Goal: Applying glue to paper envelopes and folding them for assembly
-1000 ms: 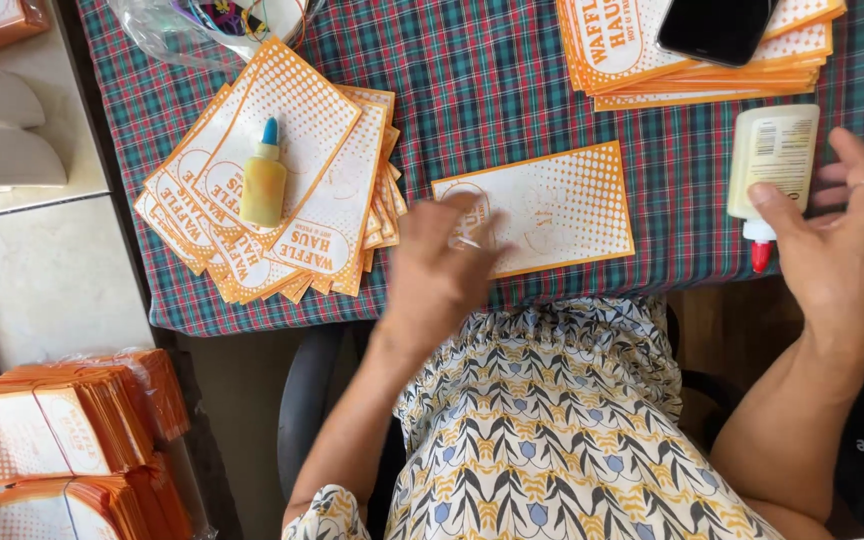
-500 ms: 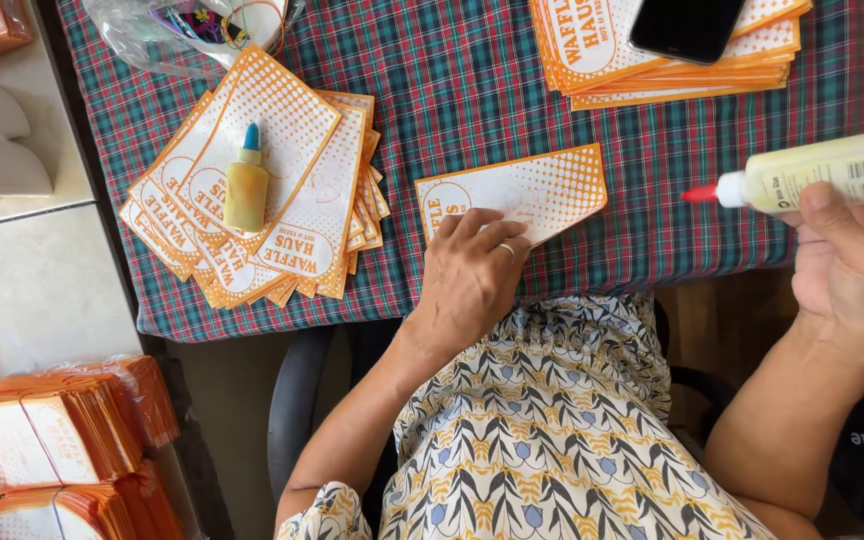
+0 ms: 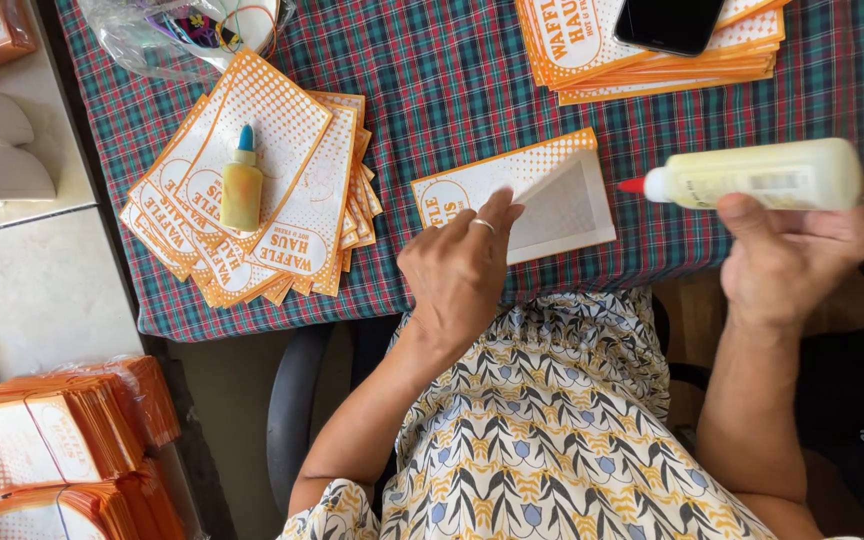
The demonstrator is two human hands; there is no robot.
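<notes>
My left hand (image 3: 460, 266) presses its fingers on an orange-and-white paper bag (image 3: 542, 190) lying flat on the plaid tablecloth (image 3: 452, 80); the bag's flap is folded over, showing its pale inside. My right hand (image 3: 787, 255) grips a pale yellow glue bottle (image 3: 767, 175) held sideways, its red nozzle pointing left toward the bag's right edge, a short gap away.
A fanned pile of orange printed bags (image 3: 252, 190) lies at left with a small yellow glue bottle (image 3: 242, 185) on top. Another stack (image 3: 642, 50) at the back carries a black phone (image 3: 672, 22). A plastic bag (image 3: 187, 30) sits back left. Bundled bags (image 3: 47, 440) lie below left.
My left hand has folded the bag's flap over, exposing the pale inside. My right hand picked the glue bottle up off the table and turned it sideways, nozzle toward the bag.
</notes>
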